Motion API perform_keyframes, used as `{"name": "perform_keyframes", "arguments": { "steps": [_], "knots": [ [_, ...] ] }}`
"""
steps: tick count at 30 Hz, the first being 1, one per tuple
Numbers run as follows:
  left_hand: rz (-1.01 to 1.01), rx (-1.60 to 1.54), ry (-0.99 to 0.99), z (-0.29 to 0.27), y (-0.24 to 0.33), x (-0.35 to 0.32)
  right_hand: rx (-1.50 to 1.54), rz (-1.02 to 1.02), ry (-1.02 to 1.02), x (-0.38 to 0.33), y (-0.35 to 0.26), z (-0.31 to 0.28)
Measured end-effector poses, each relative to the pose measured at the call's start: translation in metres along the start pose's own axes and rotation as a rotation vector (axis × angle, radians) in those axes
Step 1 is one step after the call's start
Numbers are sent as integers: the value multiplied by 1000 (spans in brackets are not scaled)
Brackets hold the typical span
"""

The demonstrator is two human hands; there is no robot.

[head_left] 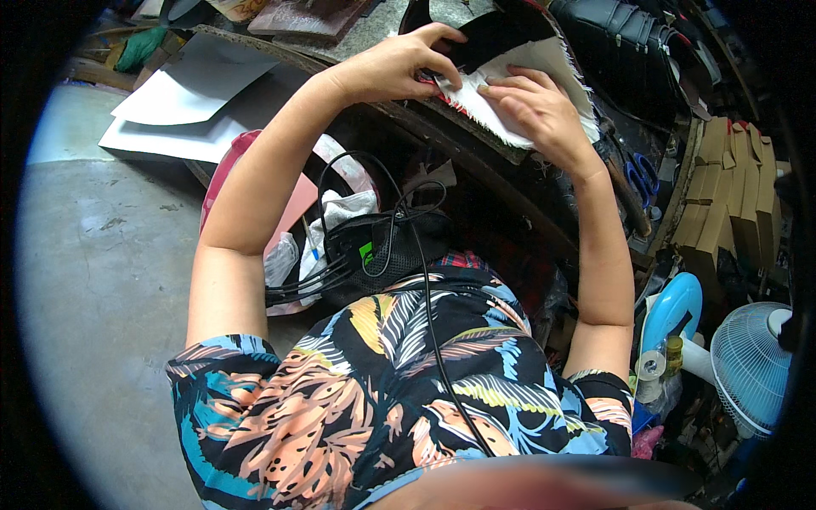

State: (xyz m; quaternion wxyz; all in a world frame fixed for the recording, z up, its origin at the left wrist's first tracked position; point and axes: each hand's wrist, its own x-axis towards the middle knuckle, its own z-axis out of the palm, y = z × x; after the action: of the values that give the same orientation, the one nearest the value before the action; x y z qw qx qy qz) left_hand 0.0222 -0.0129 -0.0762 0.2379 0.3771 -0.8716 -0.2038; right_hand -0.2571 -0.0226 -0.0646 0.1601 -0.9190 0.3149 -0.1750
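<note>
A white cloth with frayed edges (564, 72) lies over a dark piece of material (489, 41) on the work table. At the cloth's left corner, my left hand (406, 66) has its thumb and fingers bent round the edge, with a bit of red showing beneath. Pressed against the cloth from the right, my right hand (544, 115) has its fingers stretched out over the surface. What lies under the cloth is mostly hidden by it and by my hands.
White sheets (191, 98) lie at the table's left. Black bags or shoes (620, 51) sit at the far right, above blue-handled scissors (642, 178). Cardboard boxes (722, 195) and a fan (752, 365) stand to the right. A black mesh pouch with cables (387, 246) is near my waist.
</note>
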Motion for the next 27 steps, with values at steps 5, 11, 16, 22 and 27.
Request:
{"name": "perform_keyframes", "arguments": {
  "steps": [5, 11, 16, 22, 27],
  "knots": [
    [-29, 6, 33, 3, 4, 1, 241, 49, 41, -4, 19, 8],
    [34, -22, 78, 3, 4, -10, 266, 69, 50, -8, 14, 6],
    [43, 27, 40, 6, 9, -14, -73, 16, 95, 2, -6, 3],
    [-131, -108, 62, 0, 4, -22, -515, -184, 179, 4, -35, 13],
    [83, -80, 170, 7, 3, -20, -454, -110, 139, 5, -33, 15]
  ]
}}
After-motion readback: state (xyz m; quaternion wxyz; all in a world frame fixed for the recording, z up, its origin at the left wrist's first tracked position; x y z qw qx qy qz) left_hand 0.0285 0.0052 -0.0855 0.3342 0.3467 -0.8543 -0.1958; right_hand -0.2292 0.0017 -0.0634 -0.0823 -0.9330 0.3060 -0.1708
